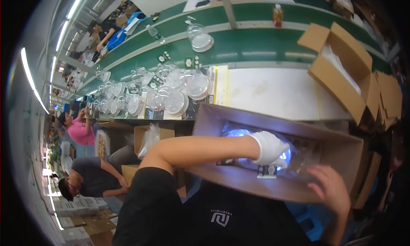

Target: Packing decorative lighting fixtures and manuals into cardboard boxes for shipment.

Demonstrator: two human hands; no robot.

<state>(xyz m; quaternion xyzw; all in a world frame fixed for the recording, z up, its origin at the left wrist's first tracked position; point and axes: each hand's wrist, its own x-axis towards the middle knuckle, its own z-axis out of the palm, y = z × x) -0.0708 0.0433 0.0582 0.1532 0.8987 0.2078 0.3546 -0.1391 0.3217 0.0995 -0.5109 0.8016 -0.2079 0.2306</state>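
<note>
My left hand (268,147), in a white glove, reaches down inside an open cardboard box (337,142). Its fingers curl over a clear, glowing bulb-shaped lamp (283,159) that gives off bluish-white light. Another lit patch of clear plastic (235,133) shows left of the wrist, partly covered by the forearm. A small black-and-white card (267,171) hangs below the glove. Bare and with fingers apart, my right hand (332,187) is over the box's near right side, apart from the lamp. Clear plastic film (304,158) lies between the two hands.
Many clear lamps with white round bases (197,84) crowd the bench to the left. One more lamp (202,42) and a drink bottle (277,16) stand on the green belt. An open carton (341,71) sits at the right. Two people (92,175) work at the left.
</note>
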